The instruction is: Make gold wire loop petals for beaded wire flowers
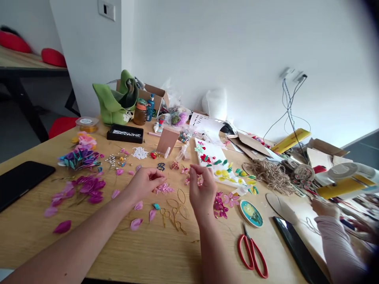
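Over the middle of the wooden table (124, 252), my left hand (147, 182) is closed in a pinch beside pink stamens (166, 188). My right hand (203, 188) has its thumb and fingertips curled together; whatever either hand holds is too small to make out. Gold wire frames (175, 216) lie between and below the hands. A teal petal (156, 206) and pink petals (136, 224) rest left of them. Magenta flowers (220, 207) sit just right of my right hand. Purple and magenta petals (89, 187) are spread at the left.
Red-handled scissors (251, 252), a round painted piece (251, 213) and a phone (299, 250) lie at right, near another person's sleeved arm (337, 236). Behind are a green bag (114, 102), jars, a black tray (125, 133) and twine (272, 173). A black phone (25, 181) lies far left.
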A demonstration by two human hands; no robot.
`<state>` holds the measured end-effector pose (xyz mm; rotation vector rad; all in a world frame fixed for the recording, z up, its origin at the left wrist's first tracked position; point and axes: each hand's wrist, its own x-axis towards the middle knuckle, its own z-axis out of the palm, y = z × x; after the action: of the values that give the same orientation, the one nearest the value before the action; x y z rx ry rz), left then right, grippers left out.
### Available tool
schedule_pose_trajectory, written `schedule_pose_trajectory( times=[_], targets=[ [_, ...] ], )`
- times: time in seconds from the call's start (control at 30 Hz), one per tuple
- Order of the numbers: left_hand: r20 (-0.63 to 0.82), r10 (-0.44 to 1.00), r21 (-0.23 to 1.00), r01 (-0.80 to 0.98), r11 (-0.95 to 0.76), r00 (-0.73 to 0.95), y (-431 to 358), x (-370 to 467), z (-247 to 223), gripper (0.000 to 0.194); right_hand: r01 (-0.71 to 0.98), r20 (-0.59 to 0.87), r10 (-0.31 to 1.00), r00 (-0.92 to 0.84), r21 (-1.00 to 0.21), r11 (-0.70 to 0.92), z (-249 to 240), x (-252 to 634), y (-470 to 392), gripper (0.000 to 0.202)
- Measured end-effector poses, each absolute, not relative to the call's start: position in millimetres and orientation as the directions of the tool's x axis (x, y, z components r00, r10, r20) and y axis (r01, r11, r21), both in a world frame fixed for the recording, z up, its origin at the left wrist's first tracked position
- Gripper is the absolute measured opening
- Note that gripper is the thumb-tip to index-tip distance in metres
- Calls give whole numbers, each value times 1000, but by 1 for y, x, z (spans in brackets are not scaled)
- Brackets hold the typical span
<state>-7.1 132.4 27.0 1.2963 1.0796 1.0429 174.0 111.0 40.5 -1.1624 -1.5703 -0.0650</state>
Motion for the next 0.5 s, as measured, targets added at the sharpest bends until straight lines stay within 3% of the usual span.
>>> schedule_pose_trajectory(
  times=[0.13, 0.5],
  targets=[
    [-25, 983, 998, 67, 12, 184, 132, -8, 29, 19, 712, 779, 624, -60, -405, 574, 30, 165, 106, 16],
    [-44, 980, 990, 142, 16, 196, 133, -7, 28, 23, 702, 696, 709, -114, -449, 553, 21, 158, 105, 15]
  ],
)
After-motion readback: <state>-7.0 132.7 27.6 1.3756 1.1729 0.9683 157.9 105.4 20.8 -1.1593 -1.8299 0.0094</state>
